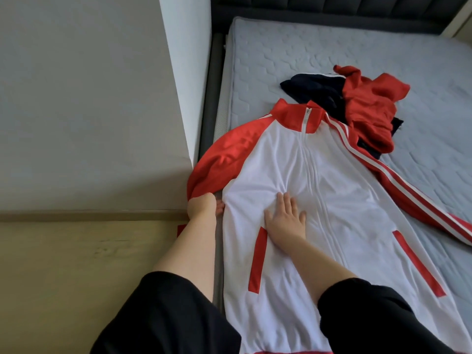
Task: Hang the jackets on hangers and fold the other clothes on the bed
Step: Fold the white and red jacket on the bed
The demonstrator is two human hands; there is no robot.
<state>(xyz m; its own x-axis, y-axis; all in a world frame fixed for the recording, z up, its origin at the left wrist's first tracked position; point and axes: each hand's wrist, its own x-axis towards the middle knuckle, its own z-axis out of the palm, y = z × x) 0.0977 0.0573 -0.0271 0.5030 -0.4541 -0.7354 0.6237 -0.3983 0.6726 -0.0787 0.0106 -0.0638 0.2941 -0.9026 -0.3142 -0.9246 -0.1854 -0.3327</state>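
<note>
Bare grey mattress (pixel 293 54) beside wall (pixel 89 111). White-red jacket (pixel 344 200) flat, zipped, front up. Clothes pile (pixel 367 108) just beyond collar. Red sleeve (pixel 224 154) droops over edge; left hand (pixel 201 208) grips it. Right hand (pixel 287 218) flat, fingers straight, pressing chest. Risk: hard sleeve tug rumples front, drags jacket off.

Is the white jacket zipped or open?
Zipped: on the white jacket, the zipper runs closed to the red collar, front panels meeting.

Zipped white jacket (pixel 332 200), red sleeves, lies flat along the bed (pixel 383 47)'s left edge. On its chest: right hand (pixel 286 218), flat, fingers spread. At the bed's edge, left hand (pixel 201 206) grips one sleeve (pixel 224 157). Red and navy clothes (pixel 367 106) heaped just beyond the collar.
</note>
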